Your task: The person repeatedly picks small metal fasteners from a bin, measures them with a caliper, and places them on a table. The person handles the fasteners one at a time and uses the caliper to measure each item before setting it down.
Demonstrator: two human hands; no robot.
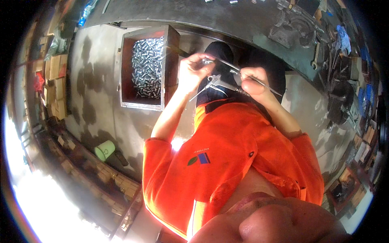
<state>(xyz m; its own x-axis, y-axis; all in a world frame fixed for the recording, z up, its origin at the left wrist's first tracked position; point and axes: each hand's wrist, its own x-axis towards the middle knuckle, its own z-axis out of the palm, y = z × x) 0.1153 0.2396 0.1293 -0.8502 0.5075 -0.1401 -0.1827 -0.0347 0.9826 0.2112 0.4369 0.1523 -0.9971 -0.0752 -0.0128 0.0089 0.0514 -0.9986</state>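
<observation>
My left hand (193, 69) is raised in front of my orange shirt, its fingers pinched on the end of a thin metal rod (226, 65). The rod slants right toward my right hand (254, 83). That hand grips a silvery trigger-type tool (216, 81) with a lever hanging below it. The hands are a short way apart and the tool lies between them. Just left of my left hand stands an open wooden box (170, 44) filled with several small shiny metal cylinders (148, 67).
A dark metal workbench (194, 16) curves across the top, with a vise (291, 28) and hand tools at its right. A pale green cup (104, 150) sits on the stained concrete floor. Cardboard boxes (56, 85) are stacked at the left, and clutter lines the right wall.
</observation>
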